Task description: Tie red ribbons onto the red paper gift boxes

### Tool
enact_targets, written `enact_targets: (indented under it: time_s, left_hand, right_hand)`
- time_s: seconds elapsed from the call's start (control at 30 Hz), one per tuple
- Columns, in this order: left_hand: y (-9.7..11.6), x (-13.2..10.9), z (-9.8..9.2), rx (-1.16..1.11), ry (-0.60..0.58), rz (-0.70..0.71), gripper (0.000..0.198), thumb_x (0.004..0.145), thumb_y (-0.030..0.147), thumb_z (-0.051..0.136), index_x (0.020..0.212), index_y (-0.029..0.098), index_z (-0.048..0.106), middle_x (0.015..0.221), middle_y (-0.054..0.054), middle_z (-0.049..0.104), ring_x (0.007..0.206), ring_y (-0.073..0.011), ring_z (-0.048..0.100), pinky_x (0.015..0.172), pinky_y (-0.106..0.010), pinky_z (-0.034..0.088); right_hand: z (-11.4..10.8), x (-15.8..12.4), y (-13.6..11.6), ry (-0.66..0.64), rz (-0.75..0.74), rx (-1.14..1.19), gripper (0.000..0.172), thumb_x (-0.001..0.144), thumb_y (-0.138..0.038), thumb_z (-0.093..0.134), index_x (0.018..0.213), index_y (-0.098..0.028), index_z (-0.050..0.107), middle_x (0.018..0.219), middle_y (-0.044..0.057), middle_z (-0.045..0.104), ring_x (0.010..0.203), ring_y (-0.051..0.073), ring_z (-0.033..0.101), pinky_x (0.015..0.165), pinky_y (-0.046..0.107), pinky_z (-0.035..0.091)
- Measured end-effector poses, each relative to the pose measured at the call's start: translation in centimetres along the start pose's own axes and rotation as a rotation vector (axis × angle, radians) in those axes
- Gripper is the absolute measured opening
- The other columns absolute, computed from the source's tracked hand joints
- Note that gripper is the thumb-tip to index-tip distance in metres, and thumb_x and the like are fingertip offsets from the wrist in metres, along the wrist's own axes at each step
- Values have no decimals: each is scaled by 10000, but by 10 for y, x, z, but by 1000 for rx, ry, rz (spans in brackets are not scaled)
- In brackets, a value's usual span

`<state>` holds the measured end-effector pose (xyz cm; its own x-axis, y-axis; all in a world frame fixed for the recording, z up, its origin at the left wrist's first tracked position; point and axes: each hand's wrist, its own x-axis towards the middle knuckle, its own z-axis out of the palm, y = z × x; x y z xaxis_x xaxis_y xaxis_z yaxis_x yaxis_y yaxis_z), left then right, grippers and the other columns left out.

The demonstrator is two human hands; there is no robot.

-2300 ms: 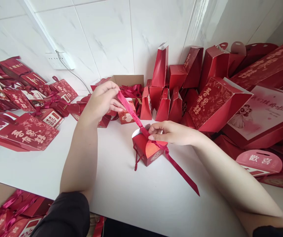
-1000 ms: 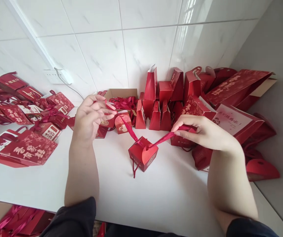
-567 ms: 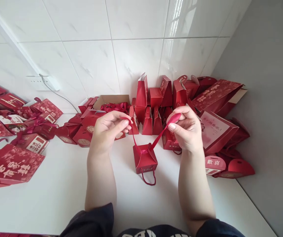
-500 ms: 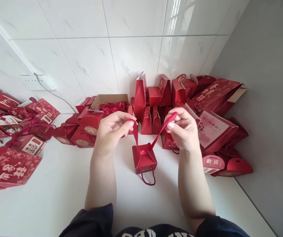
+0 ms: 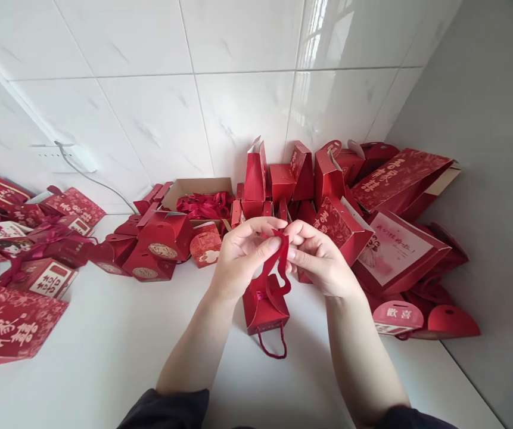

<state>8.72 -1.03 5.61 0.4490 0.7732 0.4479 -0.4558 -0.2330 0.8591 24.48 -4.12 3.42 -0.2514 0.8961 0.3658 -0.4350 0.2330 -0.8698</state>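
A small red gift box (image 5: 265, 310) with a cord handle at its front stands on the white table (image 5: 104, 351) in the middle of the view. A red ribbon (image 5: 277, 268) runs up from the box top in two loops. My left hand (image 5: 242, 256) and my right hand (image 5: 316, 259) meet just above the box, fingers pinched, each closed on one loop of the ribbon. The loops cross between my fingertips.
A brown carton of red ribbons (image 5: 202, 202) sits against the tiled wall. Upright red boxes (image 5: 283, 179) and large red bags (image 5: 390, 238) crowd the back right corner. More red boxes (image 5: 153, 244) and bags (image 5: 10, 322) lie at the left. A wall socket (image 5: 66, 158) is behind them.
My hands have come together above the box, from wide apart pulling the ribbon ends to pinching two loops side by side. The box has turned so its cord handle faces me.
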Motion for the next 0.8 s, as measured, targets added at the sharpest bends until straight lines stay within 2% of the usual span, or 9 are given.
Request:
enact_targets:
  time_s: [0.1,0.2,0.27,0.33,0.43,0.5,0.6,0.67,0.8]
  left_hand:
    - [1,-1,-2,-11,-47,-64,140,867,283,683,968,187,671,1076,-65,707,644,-154,692,633,-372,616]
    - [0,-2,-5,56,-32,-89,100,844,259,711,891,182,667,1187,-83,689,902,-208,713,824,-400,602]
    - [-1,-3,-5,100,15,-72,103,825,256,731,857,184,664,1240,-81,667,998,-223,694,874,-395,585]
    - [-3,-2,-4,125,57,-51,118,817,262,738,839,184,651,1186,-77,683,949,-208,699,821,-370,590]
    - [-6,-1,-4,151,126,-41,138,812,268,745,837,189,635,900,-38,705,771,-156,686,687,-303,575]
    - [-8,0,-5,147,176,-44,158,794,262,763,821,193,624,792,-4,678,691,-124,657,636,-265,551]
    - [-8,1,-6,124,246,-36,190,763,228,791,835,204,618,782,18,696,710,-102,658,674,-228,537]
    - [-8,1,-7,151,281,-25,205,753,203,797,864,213,625,796,20,720,761,-104,676,719,-218,533]
    - [-9,1,-5,224,285,-5,202,754,183,791,870,213,629,812,8,735,802,-124,687,746,-237,529]
  right_hand:
    - [2,2,3,6,47,34,122,868,-228,707,871,-209,586,800,-25,585,605,69,557,547,196,439]
    - [4,3,4,36,71,82,148,859,-239,715,846,-199,574,776,-30,577,575,61,530,528,190,422]
    - [4,4,4,77,70,91,164,852,-266,721,844,-200,572,722,-43,554,548,63,504,515,192,413]
    - [4,5,5,104,76,65,185,838,-289,732,838,-200,569,706,-44,547,536,68,488,497,196,400]
    - [3,6,7,95,88,28,192,832,-284,735,823,-200,562,704,-42,548,533,71,476,486,197,377]
    - [4,6,9,94,73,9,167,849,-280,717,839,-205,569,716,-39,551,553,74,479,507,200,380]
    - [8,6,9,186,-19,-111,98,912,-310,642,923,-220,608,789,-23,552,653,88,500,599,214,420]
    - [12,5,8,269,-104,-243,117,945,-344,595,965,-232,622,812,-17,543,711,101,500,665,228,438]
    - [17,4,6,403,-192,-486,143,895,-360,669,923,-228,621,868,-1,585,711,113,510,640,246,433]
